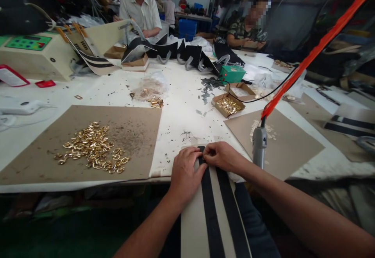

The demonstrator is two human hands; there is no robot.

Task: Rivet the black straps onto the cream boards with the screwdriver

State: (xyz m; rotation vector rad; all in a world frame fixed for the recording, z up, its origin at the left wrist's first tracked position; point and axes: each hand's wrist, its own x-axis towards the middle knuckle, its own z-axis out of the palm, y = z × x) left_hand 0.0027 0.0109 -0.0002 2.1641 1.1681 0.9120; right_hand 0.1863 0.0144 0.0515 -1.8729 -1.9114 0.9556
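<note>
Head view: a pale panel (193, 230) with two dark stripes (213, 219) runs from over the lap (258, 226) onto the near edge of the table (180, 121). Both hands are at its far end. The left hand (186, 172) lies over it, thumb apart; whether its fingers grip anything, I cannot tell. The right hand (219, 155) has its fingers pinched together at the end of the left-hand stripe (anything between them is hidden). I would press lightly with the left to keep the panel flat, work from the fingertips, and keep the right forearm clear of the grey tool (259, 144) on its orange cord (316, 56). Gold-coloured buckles (90, 146) lie heaped at the left; beyond are a box of gold pieces (228, 105), a green box (232, 73) and two people.
</note>
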